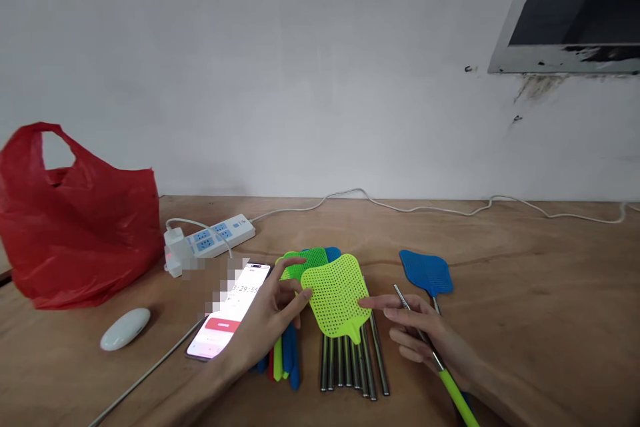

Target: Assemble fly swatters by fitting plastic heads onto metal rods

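Note:
A yellow-green fly swatter head [336, 295] lies on top of a small stack of green and blue swatter heads at the table's middle. My left hand [274, 319] pinches its left edge with thumb and fingers. My right hand [425, 333] holds a metal rod with a green grip [434, 359], while its forefinger touches the head's right edge. Several metal rods [353, 363] lie side by side below the head. Coloured handle grips [286, 355] lie under my left wrist. A finished blue swatter [426, 272] rests to the right.
A phone [231, 310] with a lit timer screen lies left of the stack. A white power strip [210, 239] with cable, a red plastic bag [75, 220] and a white oval object [125, 328] occupy the left. The wooden table [550, 280] meets a white wall behind.

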Motion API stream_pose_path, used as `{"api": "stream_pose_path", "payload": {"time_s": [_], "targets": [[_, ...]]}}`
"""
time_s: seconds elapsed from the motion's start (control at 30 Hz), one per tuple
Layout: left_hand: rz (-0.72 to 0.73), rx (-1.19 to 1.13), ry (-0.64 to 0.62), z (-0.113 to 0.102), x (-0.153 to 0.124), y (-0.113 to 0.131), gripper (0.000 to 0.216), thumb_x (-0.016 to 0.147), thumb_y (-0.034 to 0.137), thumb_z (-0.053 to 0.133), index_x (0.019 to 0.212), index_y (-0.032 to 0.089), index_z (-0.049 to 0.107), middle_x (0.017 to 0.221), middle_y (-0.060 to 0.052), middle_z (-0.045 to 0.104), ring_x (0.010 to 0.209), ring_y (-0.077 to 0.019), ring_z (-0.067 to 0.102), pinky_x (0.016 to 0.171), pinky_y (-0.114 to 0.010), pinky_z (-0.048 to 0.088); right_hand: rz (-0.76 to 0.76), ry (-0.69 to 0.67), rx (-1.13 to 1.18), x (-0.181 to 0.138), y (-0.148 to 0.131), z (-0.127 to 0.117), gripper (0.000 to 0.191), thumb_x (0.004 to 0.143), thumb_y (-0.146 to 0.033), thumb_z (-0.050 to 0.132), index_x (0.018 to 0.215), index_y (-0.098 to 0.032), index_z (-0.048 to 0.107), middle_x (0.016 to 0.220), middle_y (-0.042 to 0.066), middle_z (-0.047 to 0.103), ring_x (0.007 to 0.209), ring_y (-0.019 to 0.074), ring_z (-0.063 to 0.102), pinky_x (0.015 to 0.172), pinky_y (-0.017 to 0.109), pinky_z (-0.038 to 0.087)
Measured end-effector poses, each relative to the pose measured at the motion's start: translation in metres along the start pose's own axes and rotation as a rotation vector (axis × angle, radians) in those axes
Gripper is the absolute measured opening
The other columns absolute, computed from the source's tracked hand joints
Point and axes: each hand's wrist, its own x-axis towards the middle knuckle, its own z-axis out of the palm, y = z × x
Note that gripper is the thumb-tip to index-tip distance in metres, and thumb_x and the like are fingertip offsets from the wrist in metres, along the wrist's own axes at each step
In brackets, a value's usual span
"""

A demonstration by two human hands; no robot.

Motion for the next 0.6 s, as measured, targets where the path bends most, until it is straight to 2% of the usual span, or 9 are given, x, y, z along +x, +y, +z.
{"api": "stream_pose_path", "payload": {"time_s": [0.17, 0.23, 0.33, 0.43, 0.6], "targets": [[0.054, -0.090, -0.014, 0.001, -0.001, 0.001, 0.048, 0.092, 0.040, 0.062, 0.133, 0.024, 0.043, 0.073, 0.006, 0.059, 0.058, -0.0137, 0.060, 0.062, -0.027, 0.047, 0.005, 0.025, 0.007, -0.001, -0.001, 0.004, 0.036, 0.075, -0.040, 0.078, 0.102, -0.016, 0.079, 0.039, -0.013, 0.027, 0.035, 0.0025, 0.013, 0.035, 0.018, 0.013], [0.070, -0.114, 0.019, -0.002, 0.001, 0.001, 0.042, 0.092, 0.039, 0.063, 0.128, 0.024, 0.046, 0.073, 0.006, 0.060, 0.058, -0.0132, 0.060, 0.063, -0.028, 0.049, -0.002, 0.034, 0.035, -0.001, -0.001, 0.004, 0.032, 0.077, -0.040, 0.076, 0.099, -0.018, 0.080, 0.046, -0.009, 0.045, 0.035, 0.0013, 0.015, 0.036, 0.018, 0.013], [0.080, -0.106, 0.089, -0.009, 0.007, -0.003, 0.033, 0.091, 0.040, 0.064, 0.117, 0.023, 0.051, 0.072, 0.006, 0.060, 0.058, -0.0128, 0.060, 0.061, -0.027, 0.049, -0.025, -0.002, 0.103, -0.001, -0.002, 0.003, 0.032, 0.084, -0.046, 0.066, 0.093, -0.018, 0.079, 0.074, 0.001, 0.067, 0.036, -0.0007, 0.021, 0.037, 0.019, 0.014], [0.079, -0.042, 0.162, -0.017, 0.015, -0.013, 0.030, 0.090, 0.042, 0.064, 0.110, 0.022, 0.053, 0.073, 0.006, 0.059, 0.056, -0.0115, 0.059, 0.058, -0.025, 0.048, -0.036, -0.054, 0.172, 0.000, -0.003, 0.001, 0.039, 0.088, -0.051, 0.058, 0.087, -0.017, 0.078, 0.081, 0.004, 0.069, 0.035, -0.0006, 0.024, 0.037, 0.019, 0.014], [0.095, 0.136, 0.214, -0.024, 0.022, -0.027, 0.031, 0.090, 0.047, 0.058, 0.106, 0.021, 0.056, 0.071, 0.004, 0.059, 0.064, -0.0154, 0.060, 0.058, -0.025, 0.047, -0.080, 0.046, 0.184, 0.001, 0.001, 0.004, 0.037, 0.085, -0.051, 0.064, 0.086, -0.016, 0.075, 0.067, -0.001, 0.061, 0.034, -0.0003, 0.024, 0.036, 0.019, 0.016]]}}
